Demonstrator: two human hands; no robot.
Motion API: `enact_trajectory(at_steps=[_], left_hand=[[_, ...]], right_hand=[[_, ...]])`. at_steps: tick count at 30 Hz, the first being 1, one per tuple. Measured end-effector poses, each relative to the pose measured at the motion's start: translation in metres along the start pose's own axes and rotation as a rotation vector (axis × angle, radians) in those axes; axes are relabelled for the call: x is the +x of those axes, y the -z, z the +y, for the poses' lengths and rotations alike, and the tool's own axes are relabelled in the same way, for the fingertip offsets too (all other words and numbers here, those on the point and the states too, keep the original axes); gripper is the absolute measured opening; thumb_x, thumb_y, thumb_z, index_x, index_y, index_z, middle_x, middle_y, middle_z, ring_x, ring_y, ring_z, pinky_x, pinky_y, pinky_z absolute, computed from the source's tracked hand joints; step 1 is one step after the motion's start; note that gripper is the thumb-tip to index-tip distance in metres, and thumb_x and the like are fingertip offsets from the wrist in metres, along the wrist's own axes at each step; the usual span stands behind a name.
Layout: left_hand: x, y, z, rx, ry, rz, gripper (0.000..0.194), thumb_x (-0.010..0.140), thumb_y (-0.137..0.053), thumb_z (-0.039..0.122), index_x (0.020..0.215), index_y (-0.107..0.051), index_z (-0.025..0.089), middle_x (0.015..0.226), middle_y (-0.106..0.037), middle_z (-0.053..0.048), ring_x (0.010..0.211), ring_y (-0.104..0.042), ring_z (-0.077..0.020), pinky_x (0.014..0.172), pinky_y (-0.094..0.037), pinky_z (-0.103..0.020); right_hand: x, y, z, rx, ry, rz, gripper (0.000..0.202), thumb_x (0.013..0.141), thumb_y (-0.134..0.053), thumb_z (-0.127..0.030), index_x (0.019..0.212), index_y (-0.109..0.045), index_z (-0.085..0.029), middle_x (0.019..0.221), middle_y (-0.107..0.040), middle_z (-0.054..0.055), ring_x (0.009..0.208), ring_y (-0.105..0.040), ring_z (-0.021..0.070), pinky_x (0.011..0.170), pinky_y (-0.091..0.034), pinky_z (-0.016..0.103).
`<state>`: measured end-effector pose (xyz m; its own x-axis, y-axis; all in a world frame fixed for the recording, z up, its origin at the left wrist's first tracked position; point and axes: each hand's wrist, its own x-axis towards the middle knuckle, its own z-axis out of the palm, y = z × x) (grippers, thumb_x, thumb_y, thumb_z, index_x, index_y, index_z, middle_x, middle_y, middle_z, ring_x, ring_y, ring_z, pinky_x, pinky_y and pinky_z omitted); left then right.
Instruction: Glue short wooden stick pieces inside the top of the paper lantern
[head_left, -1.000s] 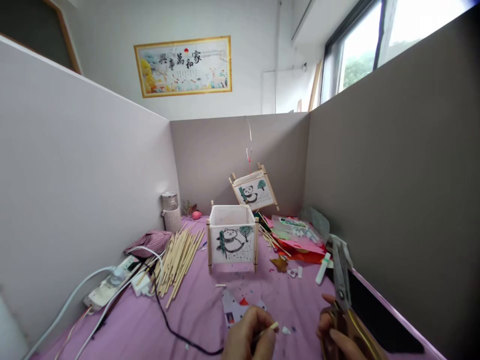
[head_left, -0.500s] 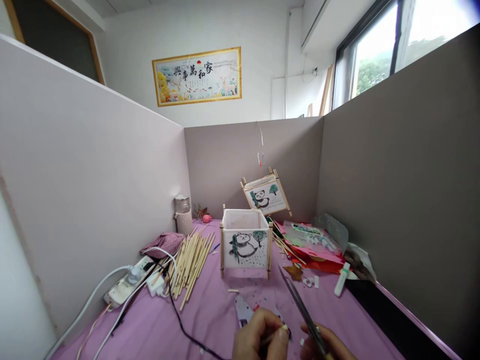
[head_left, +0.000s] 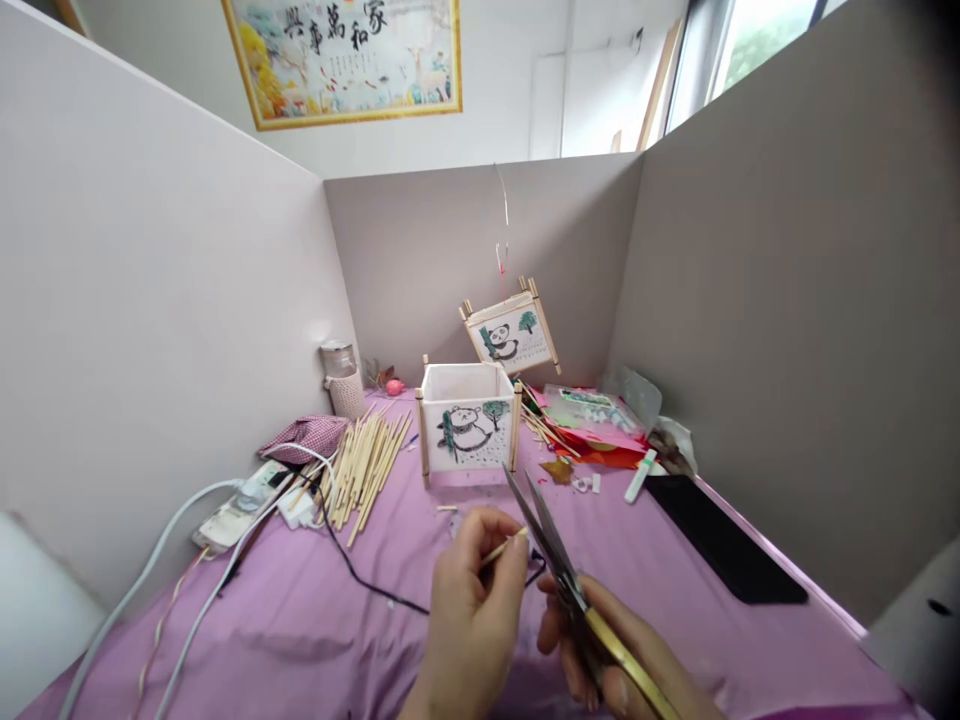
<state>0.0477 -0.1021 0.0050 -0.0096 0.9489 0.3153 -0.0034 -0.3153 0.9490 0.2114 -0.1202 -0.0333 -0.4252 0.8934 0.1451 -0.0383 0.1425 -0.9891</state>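
Between thumb and fingers, my left hand (head_left: 476,610) pinches a thin wooden stick (head_left: 495,552), its tip pointing right. My right hand (head_left: 600,640) holds a pair of scissors (head_left: 559,560) with yellowish handles; the blades are slightly apart and point up and away, just right of the stick's tip. Beyond both hands stands a white square lantern (head_left: 469,430) with stick corner posts and a panda and tree drawn on its front. Behind it, a similar panda lantern (head_left: 510,332) hangs tilted from a wire.
Many loose sticks (head_left: 375,460) lie left of the lantern, near a power strip (head_left: 240,510) and cables. A glass bottle (head_left: 343,380) stands at the back left. On the right are coloured papers (head_left: 600,440), a glue stick (head_left: 641,476) and a black flat panel (head_left: 720,535). Grey partitions enclose the table.
The view has tipped downward, so more of both hands shows. My hands have come up in the picture, and the scissor blades are now parted near the stick.
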Motion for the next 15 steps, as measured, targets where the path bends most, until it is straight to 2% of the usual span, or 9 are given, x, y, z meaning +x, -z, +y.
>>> enact_trajectory(at_steps=[3,6,10,15], left_hand=[[0.0,-0.001,0.0,0.02,0.011,-0.009,0.019,0.091,-0.05,0.035,0.084,-0.052,0.018,0.074,-0.057,-0.001,0.07,-0.052,-0.0126,0.061,-0.04,-0.021],[0.0,-0.002,0.0,0.086,0.002,0.005,0.018,0.091,-0.049,0.034,0.084,-0.052,0.017,0.074,-0.059,-0.001,0.07,-0.054,-0.013,0.061,-0.04,-0.022],[0.001,-0.002,0.002,0.229,-0.033,0.039,0.018,0.092,-0.047,0.033,0.083,-0.052,0.018,0.068,-0.057,0.001,0.062,-0.052,-0.0121,0.057,-0.038,-0.022],[0.0,-0.006,-0.002,0.352,-0.09,0.055,0.018,0.091,-0.046,0.032,0.082,-0.052,0.019,0.063,-0.055,0.001,0.054,-0.05,-0.0121,0.051,-0.035,-0.023]], right_hand=[[0.004,0.0,0.01,0.02,0.016,-0.036,0.074,0.068,-0.056,-0.077,0.119,-0.056,-0.024,0.093,-0.058,0.007,0.069,-0.052,0.0184,0.062,-0.045,0.029],[0.006,0.0,0.018,0.023,0.024,-0.036,0.07,0.068,-0.057,-0.074,0.117,-0.055,-0.023,0.092,-0.056,0.007,0.07,-0.05,0.0179,0.063,-0.045,0.028],[0.004,-0.001,0.01,-0.042,0.01,-0.035,0.064,0.07,-0.056,-0.074,0.108,-0.058,-0.022,0.083,-0.055,0.005,0.069,-0.049,0.0179,0.065,-0.044,0.028],[0.005,-0.004,0.001,-0.069,0.006,0.024,0.07,0.067,-0.052,-0.081,0.105,-0.06,-0.022,0.076,-0.054,0.004,0.066,-0.05,0.0187,0.062,-0.045,0.029]])
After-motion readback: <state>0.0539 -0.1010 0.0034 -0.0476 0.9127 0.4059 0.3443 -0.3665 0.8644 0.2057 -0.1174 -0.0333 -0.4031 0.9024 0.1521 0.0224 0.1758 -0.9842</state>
